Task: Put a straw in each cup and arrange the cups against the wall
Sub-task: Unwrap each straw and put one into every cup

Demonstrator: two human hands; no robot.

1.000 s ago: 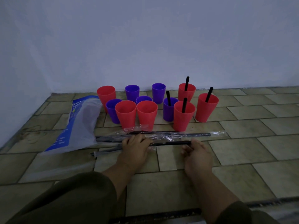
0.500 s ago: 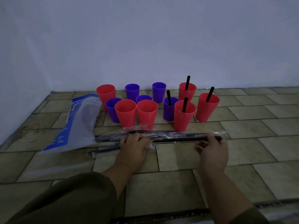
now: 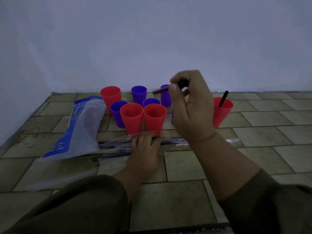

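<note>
Red and purple plastic cups stand in a cluster on the tiled floor near the wall. My right hand (image 3: 190,105) is raised above the cluster's right side, shut on a black straw (image 3: 160,90) whose blurred tip points left over a back purple cup (image 3: 165,98). It hides several cups behind it. A red cup (image 3: 222,112) at the right holds a straw. Two empty red cups (image 3: 131,117) (image 3: 155,118) stand in front. My left hand (image 3: 145,149) presses flat on the clear straw packet (image 3: 175,141) lying before the cups.
A blue and white plastic bag (image 3: 81,127) lies on the floor left of the cups. The pale wall (image 3: 152,48) runs behind the cups and along the left side. Bare tiles (image 3: 270,132) stretch to the right.
My right hand pulled a straw rightward out of the packet, then lifted it up over the cups. My left hand stayed pressed on the packet.
</note>
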